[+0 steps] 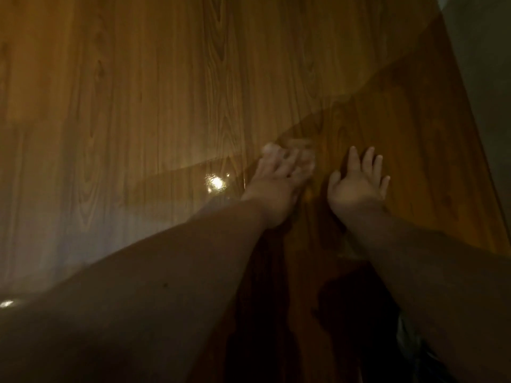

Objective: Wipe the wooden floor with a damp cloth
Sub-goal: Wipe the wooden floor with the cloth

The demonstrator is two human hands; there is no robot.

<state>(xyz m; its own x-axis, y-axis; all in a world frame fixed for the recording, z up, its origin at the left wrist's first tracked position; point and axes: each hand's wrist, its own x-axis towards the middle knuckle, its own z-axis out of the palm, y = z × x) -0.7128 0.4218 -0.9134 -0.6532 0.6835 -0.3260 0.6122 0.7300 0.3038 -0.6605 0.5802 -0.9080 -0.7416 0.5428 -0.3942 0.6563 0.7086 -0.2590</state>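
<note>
My left hand [279,172] is out ahead on the floor [138,106], smeared by motion. Its fingers seem to reach forward over a small pale patch [269,148] at their tips. That patch may be the cloth, but it is too blurred to be sure. I cannot tell whether the hand grips it or only presses on it.

My right hand [359,181] is just beside the left, apart from it. It is spread wide with the fingers straight and fanned, and it holds nothing. It lies low over the boards, but I cannot tell if the palm touches them. Both bare forearms run back toward the camera from the lower edge.

Just left of the left wrist a bright glare spot [217,182] shines on the planks, with a glossy sheen around it. A smaller glint [7,303] sits at the far left edge. A slanting shadow line crosses the floor, so the boards near the hands are darker than the upper left. A dull grey surface [484,78] borders the floor at the right. Some dark fabric [409,341] shows between the arms at the bottom.
</note>
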